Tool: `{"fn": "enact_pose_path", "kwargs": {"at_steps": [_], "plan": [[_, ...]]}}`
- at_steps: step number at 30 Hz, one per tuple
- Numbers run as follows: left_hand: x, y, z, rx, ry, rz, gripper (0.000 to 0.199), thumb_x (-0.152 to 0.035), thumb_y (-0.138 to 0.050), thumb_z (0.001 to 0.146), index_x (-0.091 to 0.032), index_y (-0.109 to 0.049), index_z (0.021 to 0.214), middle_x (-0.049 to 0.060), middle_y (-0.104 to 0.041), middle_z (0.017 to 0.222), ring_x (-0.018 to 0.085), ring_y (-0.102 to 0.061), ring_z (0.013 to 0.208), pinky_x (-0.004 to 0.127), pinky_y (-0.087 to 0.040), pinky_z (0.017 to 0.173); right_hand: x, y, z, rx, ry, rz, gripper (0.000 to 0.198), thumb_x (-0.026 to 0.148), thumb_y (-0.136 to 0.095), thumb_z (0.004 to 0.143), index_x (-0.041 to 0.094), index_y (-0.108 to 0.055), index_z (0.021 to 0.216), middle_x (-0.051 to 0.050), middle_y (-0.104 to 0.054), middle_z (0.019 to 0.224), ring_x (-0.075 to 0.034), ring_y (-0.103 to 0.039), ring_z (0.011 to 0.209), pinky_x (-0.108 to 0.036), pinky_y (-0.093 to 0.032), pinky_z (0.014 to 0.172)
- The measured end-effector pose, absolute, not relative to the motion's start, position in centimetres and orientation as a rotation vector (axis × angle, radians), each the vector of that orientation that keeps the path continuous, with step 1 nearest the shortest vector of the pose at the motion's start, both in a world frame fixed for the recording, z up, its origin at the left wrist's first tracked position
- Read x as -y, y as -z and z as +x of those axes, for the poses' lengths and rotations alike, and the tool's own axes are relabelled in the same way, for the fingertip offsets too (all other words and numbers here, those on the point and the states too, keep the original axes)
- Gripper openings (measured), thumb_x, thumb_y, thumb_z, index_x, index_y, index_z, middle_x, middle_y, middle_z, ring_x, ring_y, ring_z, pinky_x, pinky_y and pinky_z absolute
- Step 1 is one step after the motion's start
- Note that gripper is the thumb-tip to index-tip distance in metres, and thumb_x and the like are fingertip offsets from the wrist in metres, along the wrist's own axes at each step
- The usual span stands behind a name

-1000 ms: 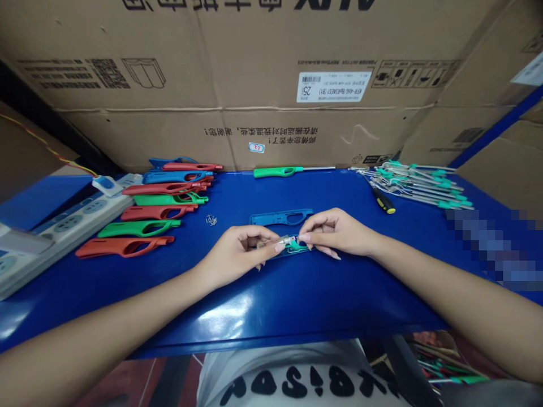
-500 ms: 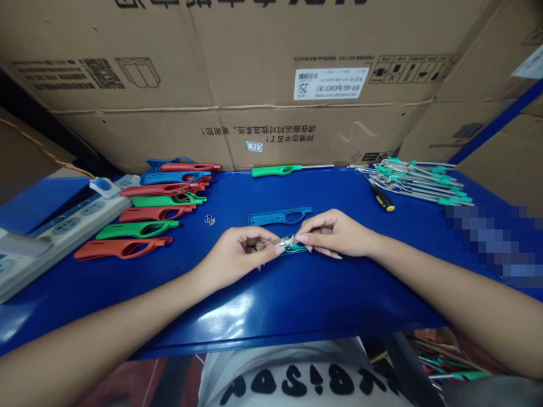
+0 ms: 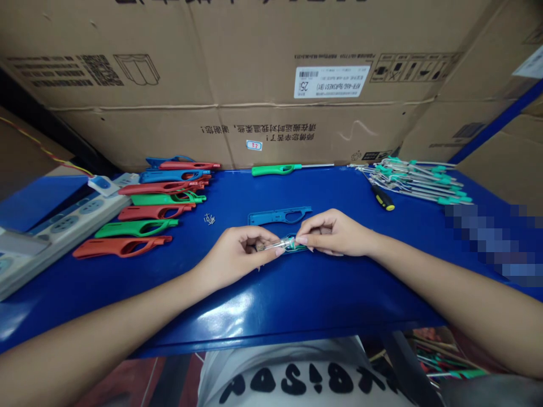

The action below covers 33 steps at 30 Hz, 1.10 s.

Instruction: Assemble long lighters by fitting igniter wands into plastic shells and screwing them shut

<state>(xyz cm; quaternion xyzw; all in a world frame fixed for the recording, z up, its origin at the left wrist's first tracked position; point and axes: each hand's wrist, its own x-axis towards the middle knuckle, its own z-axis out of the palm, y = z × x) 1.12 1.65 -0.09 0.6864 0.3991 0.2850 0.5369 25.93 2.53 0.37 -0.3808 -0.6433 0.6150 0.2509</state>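
Note:
A small clear lighter fuel tank (image 3: 274, 245) lies between the thumb and fingers of my left hand (image 3: 237, 254). At its right end, the fingertips of my right hand (image 3: 335, 233) pinch a tiny part that is too small to make out. Under my right fingertips is a second blue piece (image 3: 302, 249) with green in it, partly covered by the hand. Just beyond both hands, a blue lighter shell half (image 3: 271, 217) rests on the blue table with its inner side up.
Red, green and blue lighter shells (image 3: 144, 228) line the left, beside a white power strip (image 3: 63, 226). Small screws (image 3: 209, 219) lie near them. A green lighter (image 3: 275, 169) sits at the back. At right are a screwdriver (image 3: 384, 199) and metal lighter tubes (image 3: 424, 181). Cardboard (image 3: 254, 85) stands behind.
Both hands stay nearly in place. My right fingertips have shifted slightly at the fuel tank's right end, and more of the green part there now shows.

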Motion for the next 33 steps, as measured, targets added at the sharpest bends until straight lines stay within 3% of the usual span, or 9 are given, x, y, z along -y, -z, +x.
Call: {"fn": "enact_pose_path", "kwargs": {"at_steps": [14,33], "plan": [[-1.62,0.43,1.07,-0.966,-0.693,1.691,0.025,-0.034,-0.077,0.079,-0.014,-0.075,0.092,0.0,-0.064,0.068,0.009,-0.053,0.058,0.021,-0.043,0.054,-2.58,-0.31,25.85,1.809,-1.636,-1.008,0.029,0.04,-0.074,0.085,0.012,-0.07,0.081,0.006,-0.057,0.056,-0.002,-0.041,0.038,-0.017,-0.027,0.036],[-1.48,0.22,1.24,-0.981,-0.672,1.689,0.023,-0.035,-0.077,0.079,-0.014,-0.075,0.089,-0.001,-0.063,0.067,0.009,-0.051,0.056,0.02,-0.04,0.053,-2.32,-0.7,25.25,1.893,-1.494,-1.071,0.039,0.052,-0.074,0.08,0.013,-0.069,0.077,0.003,-0.057,0.06,-0.006,-0.041,0.05,-0.021,-0.03,0.047]]}}
